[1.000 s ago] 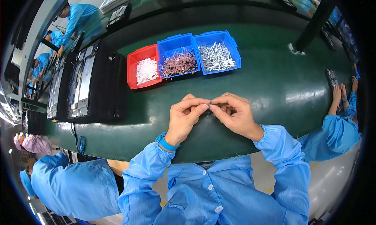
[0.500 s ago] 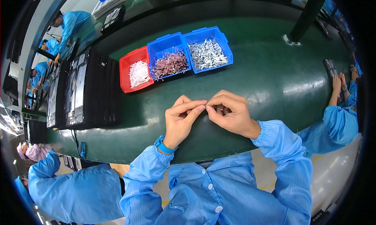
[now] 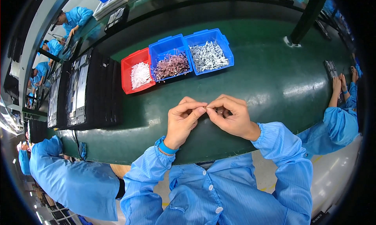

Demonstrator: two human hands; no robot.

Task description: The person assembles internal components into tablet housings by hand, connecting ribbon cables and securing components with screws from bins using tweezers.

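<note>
Bare left hand (image 3: 182,120) and bare right hand (image 3: 234,116), narrowly pinched, held tiny brownish part (image 3: 205,107), kind unclear; steady grip and light, even pressure seemed best

No lettering seems legible anywhere in this view.

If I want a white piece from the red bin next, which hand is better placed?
Probably the left bare hand: it is nearer the red rectangular plastic bin than the right bare hand. Both pinch a tiny, mostly hidden item, so the left would likely have to let go first.
</note>
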